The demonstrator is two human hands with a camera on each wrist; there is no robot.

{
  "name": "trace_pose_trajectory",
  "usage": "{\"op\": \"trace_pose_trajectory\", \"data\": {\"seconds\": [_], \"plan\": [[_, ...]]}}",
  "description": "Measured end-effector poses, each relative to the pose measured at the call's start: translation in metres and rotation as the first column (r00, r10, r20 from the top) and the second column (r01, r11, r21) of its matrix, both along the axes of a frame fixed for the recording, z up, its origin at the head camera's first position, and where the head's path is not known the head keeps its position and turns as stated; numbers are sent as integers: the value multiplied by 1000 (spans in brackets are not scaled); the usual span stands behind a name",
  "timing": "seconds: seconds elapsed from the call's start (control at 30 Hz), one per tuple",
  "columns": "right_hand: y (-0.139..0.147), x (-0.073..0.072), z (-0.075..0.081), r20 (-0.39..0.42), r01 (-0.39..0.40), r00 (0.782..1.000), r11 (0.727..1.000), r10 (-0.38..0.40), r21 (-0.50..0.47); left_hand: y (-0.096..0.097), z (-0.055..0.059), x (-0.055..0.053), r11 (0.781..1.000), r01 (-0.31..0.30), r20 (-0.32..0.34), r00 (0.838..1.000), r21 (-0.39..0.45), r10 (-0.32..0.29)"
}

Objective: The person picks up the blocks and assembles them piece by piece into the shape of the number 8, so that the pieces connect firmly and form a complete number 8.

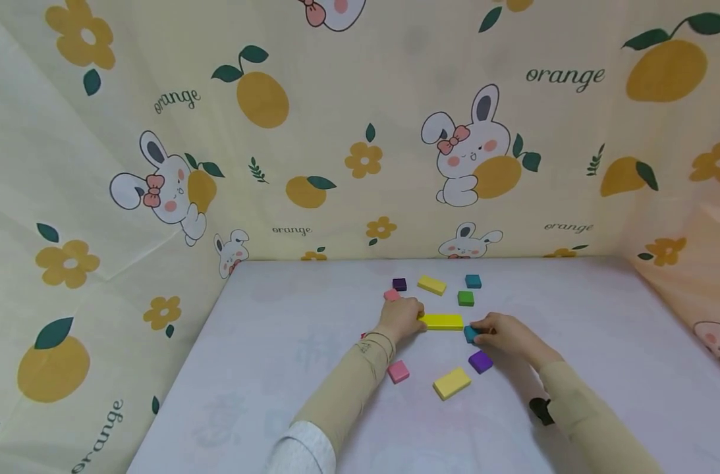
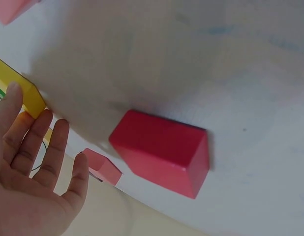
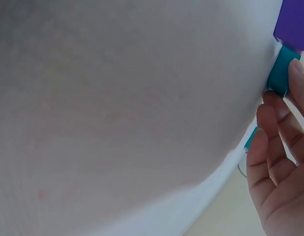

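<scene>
My left hand point(image 1: 402, 317) pinches the left end of a long bright-yellow block point(image 1: 444, 322) lying crosswise on the table. In the left wrist view, the thumb and fingertips are at the end of this yellow block point(image 2: 33, 98), the other fingers spread loosely. To its right, my right hand point(image 1: 508, 336) grips a small teal block point(image 1: 470, 334) between thumb and fingers, close to the yellow block's right end. The right wrist view shows the teal block point(image 3: 282, 73) with a purple block point(image 3: 293, 22) just beyond it.
Nearer me lie a purple block point(image 1: 481, 361), a pale yellow block point(image 1: 452, 383) and a pink block point(image 1: 398, 372). Farther back are dark purple point(image 1: 399, 284), pale yellow point(image 1: 432, 284), teal point(image 1: 473, 282), green point(image 1: 466, 299) and pink blocks point(image 1: 391, 295). A red block point(image 2: 159, 152) sits beside my left wrist.
</scene>
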State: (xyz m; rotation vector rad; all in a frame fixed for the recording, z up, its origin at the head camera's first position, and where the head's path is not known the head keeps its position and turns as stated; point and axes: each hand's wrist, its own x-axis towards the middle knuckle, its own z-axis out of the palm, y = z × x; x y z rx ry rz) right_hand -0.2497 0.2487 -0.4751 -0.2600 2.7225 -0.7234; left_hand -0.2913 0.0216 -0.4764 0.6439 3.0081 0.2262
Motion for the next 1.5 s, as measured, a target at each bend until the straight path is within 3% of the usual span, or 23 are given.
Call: {"op": "trace_pose_trajectory", "data": {"seconds": [0.4, 0.7, 0.9, 1.27, 1.5], "plan": [[3, 3, -1, -33, -17, 999, 1000, 17, -12, 2, 4, 3, 1000, 14, -6, 1000, -17, -14], [3, 1, 1, -7, -44, 999, 998, 44, -40, 1, 4, 3, 999, 18, -29, 999, -27, -19], [4, -1, 8, -37, -98, 995, 994, 96, -40, 0, 1, 3, 1000, 2, -28, 1000, -15, -3], [2, -33, 12, -100, 7, 995, 1000, -9, -12, -1, 0, 3, 1000, -4, -35, 999, -24, 3], [1, -53, 13, -154, 14, 988, 1000, -16, -12, -2, -2, 2, 1000, 11, -49, 999, -10, -11]]}}
